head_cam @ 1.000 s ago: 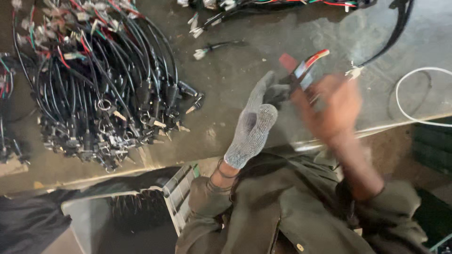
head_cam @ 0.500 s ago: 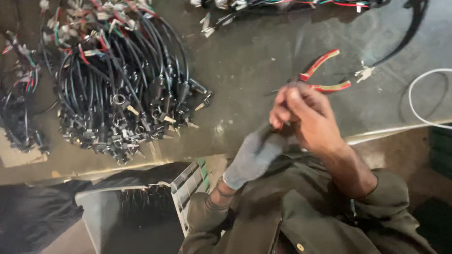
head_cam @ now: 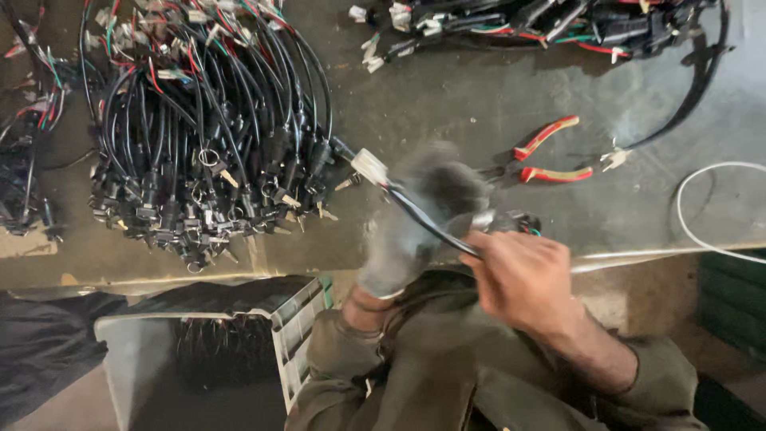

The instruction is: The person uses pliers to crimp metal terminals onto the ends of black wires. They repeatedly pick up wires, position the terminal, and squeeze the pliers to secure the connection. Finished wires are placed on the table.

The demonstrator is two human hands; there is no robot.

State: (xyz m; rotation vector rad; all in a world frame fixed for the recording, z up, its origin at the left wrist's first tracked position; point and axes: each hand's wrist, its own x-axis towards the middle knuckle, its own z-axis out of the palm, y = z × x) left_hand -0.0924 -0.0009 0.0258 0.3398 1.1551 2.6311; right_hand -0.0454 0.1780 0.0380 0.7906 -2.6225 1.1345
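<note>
Left hand [head_cam: 423, 219], in a grey knit glove, blurred; its grip looks wrapped round a black cable [head_cam: 415, 214], though the blur hides how tightly. Right hand [head_cam: 523, 279], bare, fingers closed on the same cable at its lower end. The cable's white connector [head_cam: 369, 166] sticks up to the left of the glove, above the table [head_cam: 495, 96]. Red-handled pliers [head_cam: 546, 156] lie just beyond the hands. Large heap of black wire harnesses [head_cam: 199, 136] to the left; a white cable [head_cam: 702, 215] loops at the right edge.
</note>
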